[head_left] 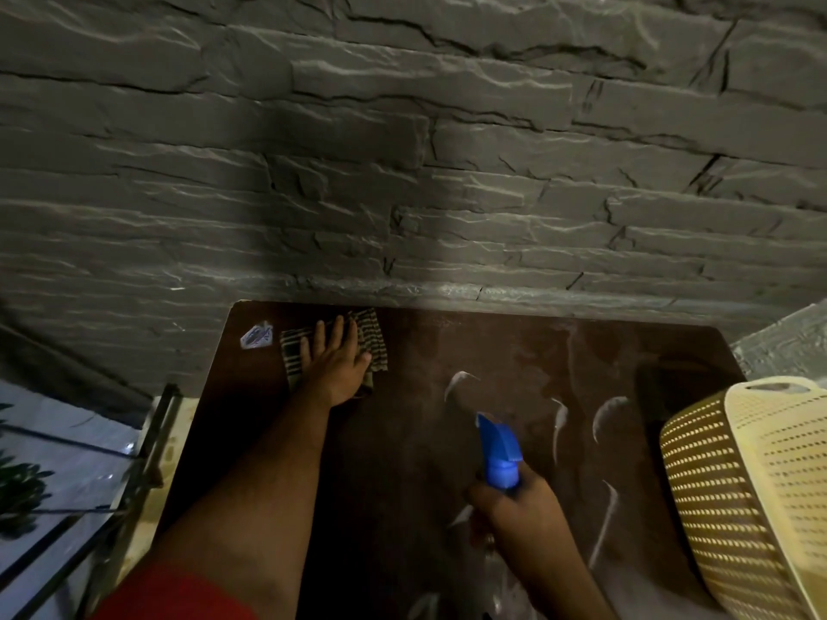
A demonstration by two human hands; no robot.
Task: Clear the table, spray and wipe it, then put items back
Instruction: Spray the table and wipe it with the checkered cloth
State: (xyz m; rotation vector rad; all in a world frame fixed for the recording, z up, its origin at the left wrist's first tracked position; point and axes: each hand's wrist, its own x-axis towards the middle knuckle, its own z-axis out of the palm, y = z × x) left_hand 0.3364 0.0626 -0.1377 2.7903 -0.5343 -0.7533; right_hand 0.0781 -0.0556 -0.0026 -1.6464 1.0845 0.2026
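Table, dark brown, against the stone wall. On its far left part we log a striped cloth, our left hand pressing it flat-fingered. Near its middle, our right hand grips a blue spray bottle. At its right edge: basket.

Dim, warm light; a broad soft shadow darkens the lower centre; wet streaks glint at centre right; wide-angle bending at the edges; mild blur.

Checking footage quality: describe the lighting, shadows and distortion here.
Head view: dim overall; a dark shadow band falls down the grey stone wall; pale streaks glint on the dark brown table; wide-angle distortion tilts the cream perforated basket; the blue spray bottle nozzle looks slightly soft.
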